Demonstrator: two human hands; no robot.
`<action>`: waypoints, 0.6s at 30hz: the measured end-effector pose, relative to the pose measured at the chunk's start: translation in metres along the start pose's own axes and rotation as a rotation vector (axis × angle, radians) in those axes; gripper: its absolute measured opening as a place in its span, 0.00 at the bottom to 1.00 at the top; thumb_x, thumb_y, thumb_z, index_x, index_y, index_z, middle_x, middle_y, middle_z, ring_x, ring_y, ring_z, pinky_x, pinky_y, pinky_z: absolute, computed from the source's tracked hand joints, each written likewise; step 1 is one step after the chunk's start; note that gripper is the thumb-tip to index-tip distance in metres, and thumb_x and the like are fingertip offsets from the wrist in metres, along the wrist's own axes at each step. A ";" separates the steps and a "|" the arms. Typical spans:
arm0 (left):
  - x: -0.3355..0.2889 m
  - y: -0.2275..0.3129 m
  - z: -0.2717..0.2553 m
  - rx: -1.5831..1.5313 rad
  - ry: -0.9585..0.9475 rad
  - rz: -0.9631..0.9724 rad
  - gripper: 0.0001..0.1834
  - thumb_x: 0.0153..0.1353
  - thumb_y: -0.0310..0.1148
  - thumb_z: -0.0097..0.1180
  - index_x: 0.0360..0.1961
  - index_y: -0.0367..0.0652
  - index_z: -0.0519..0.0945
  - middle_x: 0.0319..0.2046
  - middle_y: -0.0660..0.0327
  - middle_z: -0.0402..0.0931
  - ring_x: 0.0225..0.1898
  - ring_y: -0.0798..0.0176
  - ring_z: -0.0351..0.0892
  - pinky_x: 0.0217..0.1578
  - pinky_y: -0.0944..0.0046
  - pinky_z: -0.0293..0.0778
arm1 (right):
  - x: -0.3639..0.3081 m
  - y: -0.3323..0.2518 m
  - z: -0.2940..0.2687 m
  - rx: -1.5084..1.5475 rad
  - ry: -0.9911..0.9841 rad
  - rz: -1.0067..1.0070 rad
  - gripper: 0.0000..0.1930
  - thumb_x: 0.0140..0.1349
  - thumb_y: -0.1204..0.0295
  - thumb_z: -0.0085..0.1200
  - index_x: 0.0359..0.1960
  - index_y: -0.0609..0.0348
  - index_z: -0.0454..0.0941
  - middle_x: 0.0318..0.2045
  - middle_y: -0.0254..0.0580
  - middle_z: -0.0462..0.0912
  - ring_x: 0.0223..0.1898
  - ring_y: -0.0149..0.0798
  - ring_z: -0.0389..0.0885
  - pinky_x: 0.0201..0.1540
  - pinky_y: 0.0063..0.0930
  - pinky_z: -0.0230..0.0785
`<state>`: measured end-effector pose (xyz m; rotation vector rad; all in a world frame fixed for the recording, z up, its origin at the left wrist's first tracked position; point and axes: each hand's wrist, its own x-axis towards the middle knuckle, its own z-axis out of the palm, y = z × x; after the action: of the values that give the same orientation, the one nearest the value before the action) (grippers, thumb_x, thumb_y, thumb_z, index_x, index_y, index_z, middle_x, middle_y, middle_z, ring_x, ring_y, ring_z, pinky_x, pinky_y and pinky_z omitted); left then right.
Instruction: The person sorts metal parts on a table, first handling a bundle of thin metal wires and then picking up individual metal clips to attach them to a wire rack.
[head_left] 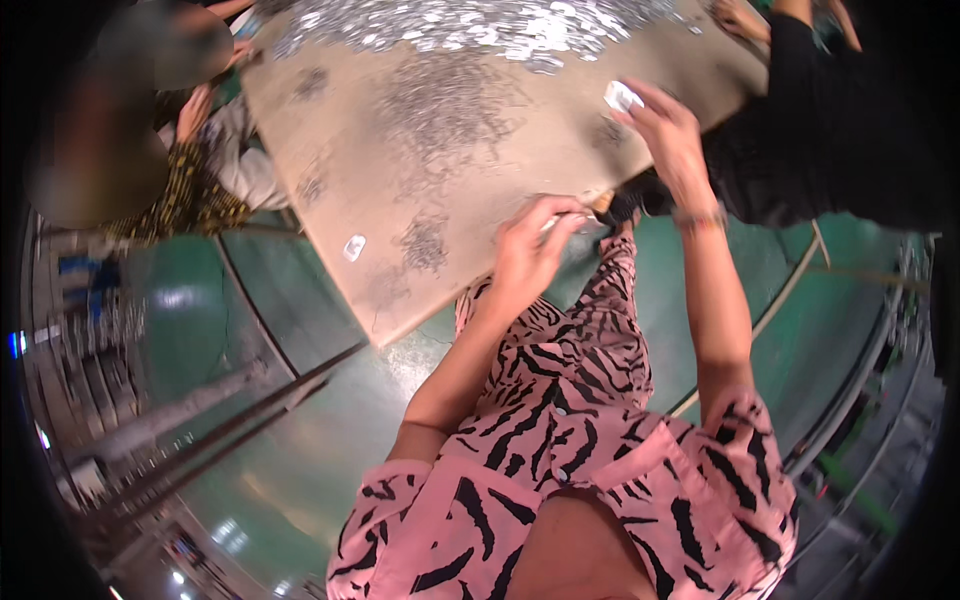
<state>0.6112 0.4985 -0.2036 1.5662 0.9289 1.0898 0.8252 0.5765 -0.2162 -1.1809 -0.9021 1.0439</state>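
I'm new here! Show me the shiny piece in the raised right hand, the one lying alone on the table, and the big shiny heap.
Held piece [621,97]: head view, middle of its bright face.
Lone piece [354,248]: head view, its center.
Shiny heap [480,28]: head view, its visible middle.

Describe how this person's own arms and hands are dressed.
The left hand and right hand wear no gloves, and both forearms are uncovered. The left sleeve and right sleeve are short, pink with irregular black tiger-like stripes. A thin band circles the right wrist; its details are too blurred to tell. None shows on the left wrist.
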 end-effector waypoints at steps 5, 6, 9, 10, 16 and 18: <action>0.004 -0.003 0.005 0.149 -0.075 0.162 0.05 0.58 0.27 0.53 0.35 0.37 0.76 0.29 0.56 0.78 0.32 0.62 0.79 0.33 0.66 0.73 | -0.103 -0.030 0.022 -0.243 0.026 -0.009 0.16 0.53 0.83 0.54 0.45 0.70 0.75 0.32 0.39 0.80 0.32 0.27 0.77 0.33 0.16 0.68; 0.004 -0.004 0.006 0.136 -0.089 0.168 0.06 0.57 0.27 0.53 0.34 0.37 0.75 0.29 0.53 0.77 0.31 0.56 0.79 0.32 0.63 0.73 | -0.111 -0.028 0.026 -0.234 0.004 -0.013 0.16 0.53 0.83 0.54 0.45 0.70 0.75 0.32 0.39 0.80 0.32 0.27 0.77 0.33 0.16 0.68; 0.001 -0.001 0.010 0.203 -0.135 0.208 0.05 0.58 0.27 0.52 0.34 0.36 0.75 0.28 0.52 0.76 0.31 0.54 0.79 0.32 0.61 0.72 | -0.123 -0.028 0.028 -0.123 0.087 -0.062 0.13 0.52 0.85 0.55 0.41 0.70 0.77 0.29 0.37 0.81 0.29 0.25 0.77 0.32 0.15 0.69; -0.001 0.000 0.011 0.165 -0.151 0.168 0.06 0.58 0.27 0.52 0.34 0.36 0.75 0.28 0.51 0.76 0.31 0.52 0.78 0.33 0.59 0.72 | -0.125 -0.025 0.028 -0.109 0.080 -0.041 0.12 0.52 0.85 0.55 0.40 0.70 0.77 0.29 0.37 0.81 0.28 0.24 0.76 0.31 0.15 0.69; -0.021 -0.009 0.010 0.319 -0.174 0.060 0.07 0.58 0.28 0.53 0.35 0.35 0.75 0.28 0.50 0.76 0.32 0.50 0.78 0.34 0.58 0.71 | -0.140 -0.010 0.023 0.028 0.126 0.089 0.09 0.51 0.85 0.56 0.36 0.71 0.79 0.29 0.41 0.81 0.25 0.27 0.77 0.29 0.17 0.70; -0.028 -0.012 0.008 0.285 -0.190 0.045 0.08 0.58 0.29 0.54 0.35 0.36 0.75 0.30 0.50 0.76 0.33 0.51 0.78 0.35 0.58 0.72 | -0.148 -0.007 0.023 0.056 0.133 0.106 0.10 0.51 0.85 0.57 0.36 0.72 0.78 0.28 0.42 0.81 0.25 0.28 0.77 0.29 0.18 0.71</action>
<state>0.6093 0.4727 -0.2219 1.8954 0.9530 0.8480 0.7623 0.4409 -0.2081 -1.2461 -0.7084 1.0554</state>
